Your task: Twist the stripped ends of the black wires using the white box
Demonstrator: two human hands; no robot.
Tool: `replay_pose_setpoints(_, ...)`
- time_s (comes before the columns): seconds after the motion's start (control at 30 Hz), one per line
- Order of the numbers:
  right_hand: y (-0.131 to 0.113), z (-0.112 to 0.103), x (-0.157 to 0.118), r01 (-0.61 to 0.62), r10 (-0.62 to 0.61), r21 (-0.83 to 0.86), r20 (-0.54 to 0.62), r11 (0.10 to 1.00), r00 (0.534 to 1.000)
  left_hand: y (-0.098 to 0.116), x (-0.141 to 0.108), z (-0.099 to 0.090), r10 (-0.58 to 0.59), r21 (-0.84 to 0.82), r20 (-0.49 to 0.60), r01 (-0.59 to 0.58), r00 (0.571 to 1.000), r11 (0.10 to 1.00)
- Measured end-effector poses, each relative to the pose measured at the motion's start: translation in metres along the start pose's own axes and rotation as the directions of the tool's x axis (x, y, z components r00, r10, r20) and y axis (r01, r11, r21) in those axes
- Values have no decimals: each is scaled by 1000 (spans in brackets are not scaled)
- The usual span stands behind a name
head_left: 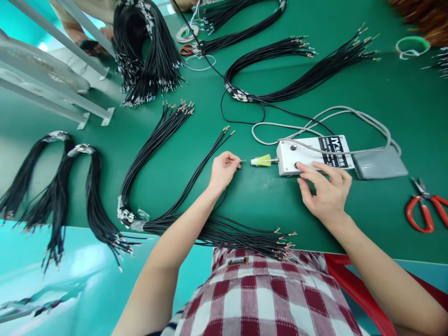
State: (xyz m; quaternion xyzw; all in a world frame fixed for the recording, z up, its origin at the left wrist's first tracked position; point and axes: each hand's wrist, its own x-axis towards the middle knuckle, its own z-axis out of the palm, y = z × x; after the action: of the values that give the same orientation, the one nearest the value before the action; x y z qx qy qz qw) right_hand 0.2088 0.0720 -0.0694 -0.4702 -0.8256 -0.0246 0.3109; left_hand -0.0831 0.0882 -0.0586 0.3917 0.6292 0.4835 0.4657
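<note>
2 bare hands work over a green tabletop (259, 198). The left hand (224, 170) has its thumb and fingers pinched narrow on a thin cable end (243, 160), which points at the yellow-green nozzle (262, 160) of a white box (308, 151), right of centre on the table. The right hand (325, 189) spreads its fingers loosely, 1 fingertip at the box's black knob (297, 164). A gray pedal (381, 164) lies beside the box; red-handled pliers (424, 210) lie farther right. 1 black cable bundle (135, 158) curves left of the left hand, its other arm along the front edge; 2 more bundles (62, 186) hang over that edge at far left. Beyond rise pale metal struts (70, 95), near a thick black bundle pile (150, 51) and another person's hands (105, 42). Below, the floor (80, 275) is turquoise.
</note>
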Motion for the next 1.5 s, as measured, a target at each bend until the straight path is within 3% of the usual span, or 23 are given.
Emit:
replay_pose_setpoints(0.1, -5, -5, 3, -15, 16, 45, -18, 999, 1000, 15, -15, -6, -20, -115, 28, 23, 999, 993)
replay_pose_setpoints(0.23, -26, -14, 3, -14, 22, 263, -25, 965, 999, 39, -54, 0, -27, -231, 231, 82, 973, 970)
replay_pose_setpoints(0.37, -54, -18, 2, -194, 126, 572, 157, 797, 980, 47, -84, 11, -48, -293, 372, 166, 927, 941)
replay_pose_setpoints(0.5, -74, -22, 14, -353, 185, 714, 306, 604, 934, 43, -93, 17, -67, -285, 412, 198, 909, 938)
replay_pose_setpoints(0.67, -84, -23, 33, -485, 222, 745, 433, 457, 874, 38, -99, 21, -75, -223, 421, 183, 904, 958)
replay_pose_setpoints(0.83, -83, -16, 28, -665, 301, 736, 611, 126, 732, 35, -104, 24, -54, -227, 345, 139, 937, 964)
replay_pose_setpoints(0.9, -82, -15, 25, -690, 304, 723, 649, 42, 698, 34, -103, 23, -49, -234, 344, 136, 938, 963)
replay_pose_setpoints(1.1, -77, -16, 23, -696, 323, 718, 664, -23, 674, 30, -110, 26, -63, -241, 355, 157, 933, 958)
replay_pose_setpoints(1.17, -72, -16, 23, -687, 353, 726, 651, -29, 672, 25, -119, 29, -61, -229, 425, 172, 903, 958)
replay_pose_setpoints(1.23, -67, -15, 21, -685, 377, 728, 644, -35, 665, 18, -121, 28, -35, -145, 545, 135, 837, 980)
replay_pose_setpoints(1.27, -65, -15, 20, -687, 386, 726, 643, -34, 661, 15, -117, 25, -5, -74, 560, 56, 828, 996)
replay_pose_setpoints(1.3, -62, -15, 19, -689, 394, 724, 642, -30, 658, 11, -109, 18, 38, 21, 535, -58, 844, 998)
replay_pose_setpoints(1.33, -61, -15, 18, -691, 402, 722, 640, -24, 655, 8, -97, 8, 115, 148, 430, -196, 896, 969)
replay_pose_setpoints(1.37, -59, -15, 18, -692, 410, 722, 637, -19, 653, 5, -81, -4, 231, 320, 272, -314, 934, 894)
replay_pose_setpoints(1.4, -57, -15, 17, -693, 416, 720, 635, -15, 651, 3, -63, -18, 335, 507, 142, -360, 931, 784)
replay_pose_setpoints(1.43, -56, -15, 16, -695, 419, 719, 635, -13, 650, 1, -45, -32, 398, 671, 64, -335, 915, 662)
replay_pose_setpoints(1.5, -54, -15, 15, -699, 414, 715, 636, 2, 651, -3, -13, -57, 410, 873, 14, -211, 912, 441)
